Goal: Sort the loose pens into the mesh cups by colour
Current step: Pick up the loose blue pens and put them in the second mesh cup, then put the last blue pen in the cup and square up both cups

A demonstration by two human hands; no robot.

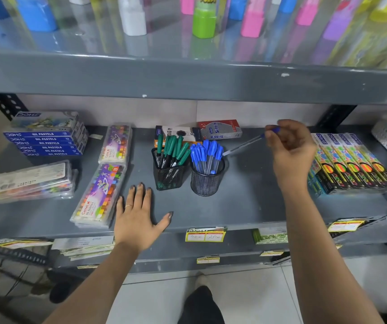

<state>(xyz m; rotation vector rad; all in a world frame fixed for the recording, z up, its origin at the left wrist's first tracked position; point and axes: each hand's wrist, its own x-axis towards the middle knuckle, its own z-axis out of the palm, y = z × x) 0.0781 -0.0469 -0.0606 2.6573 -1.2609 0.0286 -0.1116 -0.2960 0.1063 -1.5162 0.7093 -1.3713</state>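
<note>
Two black mesh cups stand side by side on the grey shelf [246,202]. The square cup [168,175] on the left holds several green-capped pens [173,148]. The round cup [207,181] on the right holds several blue-capped pens [205,153]. My right hand [290,153] pinches the blue cap end of a clear blue pen [244,145], whose tip slants down toward the round cup's rim. My left hand [138,213] lies flat on the shelf, fingers spread, just left of and in front of the square cup, holding nothing.
Two pen boxes [220,130] lie behind the cups. Oil pastel packs [101,195] and stacked blue boxes [45,142] fill the shelf's left side; neon pencil boxes [351,162] sit at the right. The upper shelf's edge [188,78] hangs overhead. Price tags [205,235] line the front lip.
</note>
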